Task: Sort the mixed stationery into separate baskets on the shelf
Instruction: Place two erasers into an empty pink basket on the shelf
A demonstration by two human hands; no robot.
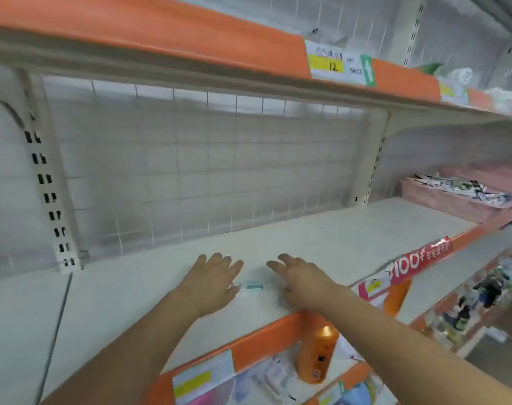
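Shop: steel shelving (322, 229), price labels (338, 64), promo strip (418, 260).

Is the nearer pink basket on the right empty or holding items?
Holding items: the pink basket is filled with dark-and-white stationery.

Both arms bare, stretched fwd and converging. L forearm (138, 346) comes in from bottom left, R forearm (395, 331) from bottom right. L grip (212, 280) is palm down, its fingers (221, 261) straight, slightly fanned, pointing away from the body. R grip (303, 280) is palm down too, fingers straight and angled twd the L one, thumb (287, 290) low at the inner edge. Grips sit near each other, not touching.
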